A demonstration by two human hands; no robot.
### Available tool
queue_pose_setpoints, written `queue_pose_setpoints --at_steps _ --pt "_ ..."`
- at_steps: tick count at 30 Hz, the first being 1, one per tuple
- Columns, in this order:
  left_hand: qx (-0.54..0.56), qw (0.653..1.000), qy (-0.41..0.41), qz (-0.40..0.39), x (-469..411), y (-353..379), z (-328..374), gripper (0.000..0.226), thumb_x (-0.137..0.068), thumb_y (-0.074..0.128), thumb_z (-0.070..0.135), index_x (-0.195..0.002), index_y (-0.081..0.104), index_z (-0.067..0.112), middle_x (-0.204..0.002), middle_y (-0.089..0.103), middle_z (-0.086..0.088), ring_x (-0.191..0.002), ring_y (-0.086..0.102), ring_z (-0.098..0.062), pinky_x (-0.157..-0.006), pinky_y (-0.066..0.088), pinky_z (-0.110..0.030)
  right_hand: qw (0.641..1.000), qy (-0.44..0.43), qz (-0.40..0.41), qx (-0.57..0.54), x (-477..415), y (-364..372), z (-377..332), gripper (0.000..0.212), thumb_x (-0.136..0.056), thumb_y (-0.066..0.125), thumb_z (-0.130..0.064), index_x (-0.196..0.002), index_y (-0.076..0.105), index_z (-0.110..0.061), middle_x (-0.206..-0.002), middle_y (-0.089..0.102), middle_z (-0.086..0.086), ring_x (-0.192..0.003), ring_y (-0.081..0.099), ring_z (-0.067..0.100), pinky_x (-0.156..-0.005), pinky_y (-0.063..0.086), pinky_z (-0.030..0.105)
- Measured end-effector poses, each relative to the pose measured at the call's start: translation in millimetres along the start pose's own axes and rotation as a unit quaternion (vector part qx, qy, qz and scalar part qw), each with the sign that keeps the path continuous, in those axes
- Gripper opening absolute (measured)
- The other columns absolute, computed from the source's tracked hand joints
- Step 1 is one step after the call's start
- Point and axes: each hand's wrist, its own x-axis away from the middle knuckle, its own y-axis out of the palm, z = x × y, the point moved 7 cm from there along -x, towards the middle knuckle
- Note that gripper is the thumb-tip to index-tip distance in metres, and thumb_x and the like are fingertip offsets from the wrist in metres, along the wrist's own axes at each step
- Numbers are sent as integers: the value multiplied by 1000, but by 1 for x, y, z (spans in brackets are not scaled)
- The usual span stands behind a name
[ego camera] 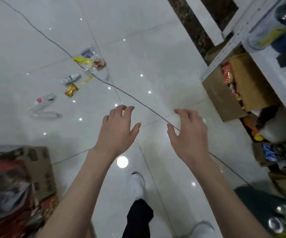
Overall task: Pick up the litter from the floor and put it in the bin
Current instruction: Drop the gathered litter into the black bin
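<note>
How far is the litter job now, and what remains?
Done: nothing visible yet. In hand: nothing; left hand and right hand hang open and empty over the white tiled floor. Remaining: the clear plastic bottle with red label, the plain clear plastic bottle, the gold foil wrapper, the white-and-green packet and the clear plastic bag with yellow strip all lie on the floor.

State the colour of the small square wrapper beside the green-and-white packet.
The wrapper is shiny gold, clearest in the head view.
</note>
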Motion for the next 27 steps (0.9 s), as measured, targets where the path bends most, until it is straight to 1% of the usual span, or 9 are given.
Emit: queue_pose_setpoints --at_steps 3,7,11,14,17,21,25,27 --pt "8 998 -56 17 3 -32 -69 56 -96 49 44 -144 37 17 -142 42 -8 -128 40 -27 -103 34 -42 999 -44 -19 6 -24 22 -58 43 -90 64 -31 -131 55 -18 -124 53 7 -112 51 27 -96 40 45" --pt "13 992 -116 38 9 -63 -145 56 -96 48 44 -144 36 18 -143 41 -7 -129 39 -27 -103 33 -41 996 -82 -46 8 -47 49 -116 46 -89 66 -28 -132 54 -16 -125 53 9 -111 52 30 -94 42 47" --pt "23 984 -170 49 9 -80 -202 56 -95 50 43 -143 38 17 -141 43 -9 -128 41 -29 -102 35 -44 991 -117 -66 0 -79 73 -165 47 -89 66 -29 -133 54 -16 -127 51 10 -111 52 31 -94 43 47" --pt "30 978 -202 47 -3 -85 -231 56 -94 51 44 -142 39 17 -141 43 -9 -130 40 -30 -102 35 -45 989 -130 -71 -10 -112 88 -193 49 -88 66 -30 -133 53 -17 -127 50 10 -113 51 31 -94 43 48" --pt "38 974 -220 38 -29 -89 -253 57 -95 51 44 -143 37 17 -143 42 -9 -132 38 -30 -103 35 -45 987 -133 -87 -14 -151 104 -211 50 -89 65 -31 -135 52 -18 -129 49 9 -116 49 30 -97 42 47" --pt "41 971 -234 35 -88 -101 -282 58 -94 51 43 -144 37 17 -144 41 -9 -131 39 -30 -104 34 -46 981 -166 -103 -7 -225 130 -249 49 -89 64 -32 -134 52 -18 -127 50 9 -112 51 31 -94 42 47" --pt "30 965 -255 54 -157 -121 -317 58 -93 53 43 -143 39 16 -141 44 -12 -128 42 -32 -101 37 -48 971 -221 -94 -7 -301 150 -293 49 -88 64 -31 -133 53 -18 -126 51 9 -108 51 31 -92 40 45" --pt "37 962 -262 68 -184 -129 -332 57 -93 53 42 -141 40 16 -138 45 -11 -128 43 -32 -99 38 -48 966 -236 -104 0 -327 162 -305 50 -88 64 -31 -134 52 -18 -127 50 9 -109 51 31 -93 40 45"
